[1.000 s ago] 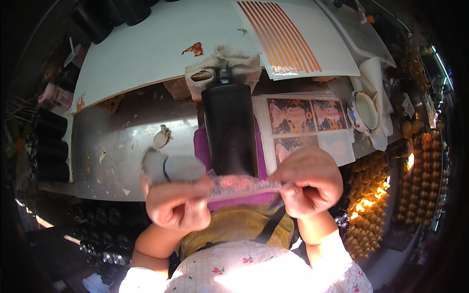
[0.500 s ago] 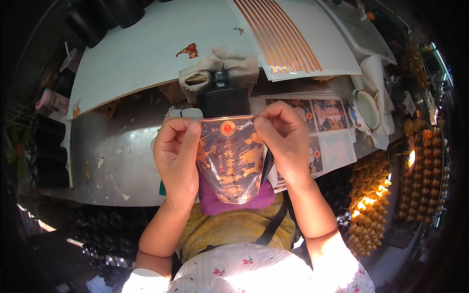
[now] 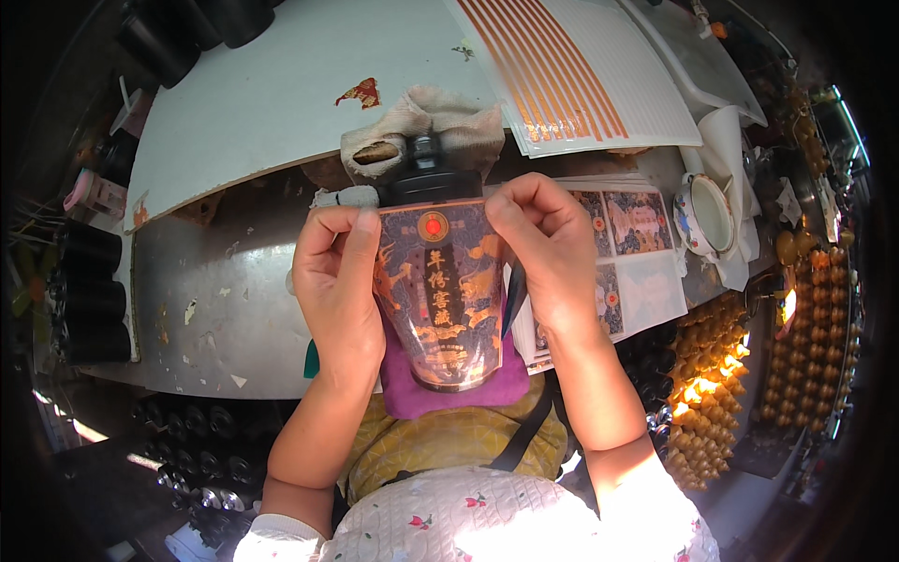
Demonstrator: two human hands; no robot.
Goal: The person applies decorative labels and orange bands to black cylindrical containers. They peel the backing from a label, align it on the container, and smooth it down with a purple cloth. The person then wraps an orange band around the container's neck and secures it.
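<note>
A thin decal sheet, dark with gold figures and a red round emblem, lies along a black bottle. The bottle lies on its side, neck away from me, its neck end against a whitish cloth. My left hand pinches the sheet's upper left corner between thumb and fingertips. At the upper right corner, my right hand pinches it likewise. A purple cloth on my lap lies beneath the bottle's near end. Most of the bottle's body is hidden by the sheet.
More printed decal sheets lie to the right, near a white enamel mug. A sheet with orange strips rests on the pale board. Black bottles stand at the left, and a small grey-white pad lies behind my left hand.
The decal sheet has moved slightly away from me and now lies flatter along the bottle, its print plainer. Both hands moved a little with it and keep their pinch.
</note>
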